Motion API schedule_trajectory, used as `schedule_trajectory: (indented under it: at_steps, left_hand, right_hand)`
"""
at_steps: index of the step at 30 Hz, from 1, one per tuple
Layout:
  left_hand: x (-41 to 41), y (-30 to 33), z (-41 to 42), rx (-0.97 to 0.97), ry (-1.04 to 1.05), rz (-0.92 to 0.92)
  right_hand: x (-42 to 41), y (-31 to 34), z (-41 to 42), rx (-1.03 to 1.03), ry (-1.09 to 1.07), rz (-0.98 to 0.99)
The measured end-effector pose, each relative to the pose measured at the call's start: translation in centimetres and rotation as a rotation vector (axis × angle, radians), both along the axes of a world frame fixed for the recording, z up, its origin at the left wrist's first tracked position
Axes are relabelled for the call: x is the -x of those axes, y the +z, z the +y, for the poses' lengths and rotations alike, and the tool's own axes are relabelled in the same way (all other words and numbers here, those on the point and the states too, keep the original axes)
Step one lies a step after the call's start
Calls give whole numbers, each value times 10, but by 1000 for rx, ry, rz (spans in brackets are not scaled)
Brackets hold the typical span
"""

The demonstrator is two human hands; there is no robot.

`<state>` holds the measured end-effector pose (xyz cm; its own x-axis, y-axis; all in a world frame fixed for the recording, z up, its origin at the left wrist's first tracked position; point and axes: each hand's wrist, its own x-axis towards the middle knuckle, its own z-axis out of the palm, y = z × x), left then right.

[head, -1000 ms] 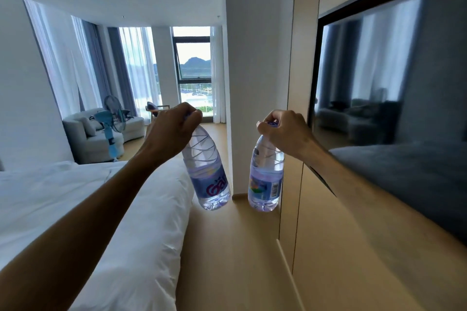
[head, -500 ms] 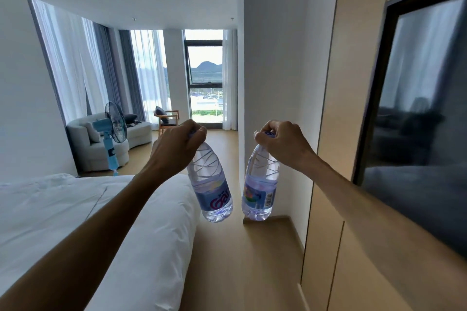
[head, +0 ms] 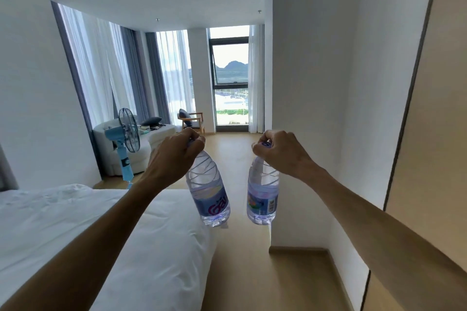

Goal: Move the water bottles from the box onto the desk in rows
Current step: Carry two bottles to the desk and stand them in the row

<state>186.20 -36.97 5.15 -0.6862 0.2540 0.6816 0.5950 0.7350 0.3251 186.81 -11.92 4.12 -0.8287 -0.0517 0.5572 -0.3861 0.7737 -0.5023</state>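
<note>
Hands: both arms stretch forward, each carrying one bottle by its top.
Left hand (head: 174, 159): at 10 o'clock of centre, fingers curled and clamped round the cap and neck of a clear plastic water bottle with a blue label and pink lettering (head: 208, 192), which hangs tilted, base swung toward 5 o'clock.
Right hand (head: 280, 154): at 2 o'clock of centre, fingers pinched round the blue cap of a second clear plastic water bottle with a blue label and barcode (head: 262, 195), hanging nearly upright.
Bottles: near each other, apart, both in mid-air above the light wooden floor (head: 252, 272).
Bed with white duvet (head: 75, 230): at 8 o'clock.
Blue standing fan (head: 126, 139): at 10 o'clock, beside a white sofa (head: 156, 134).
</note>
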Motion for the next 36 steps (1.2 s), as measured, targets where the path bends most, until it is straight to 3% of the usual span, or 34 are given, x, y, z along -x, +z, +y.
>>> schedule_trajectory:
  at_steps: [11,24,36]
  left_hand:
    - [206,-18,10,-9,95,-2]
    - [513,-14,3,57,62,32]
    - [760,-29,44,34,69,12]
  right_hand:
    - [217,-11,13,10,-8,29]
    - [503,-10,11,29,-50,19]
    - [753,-18,49,77,-87,89]
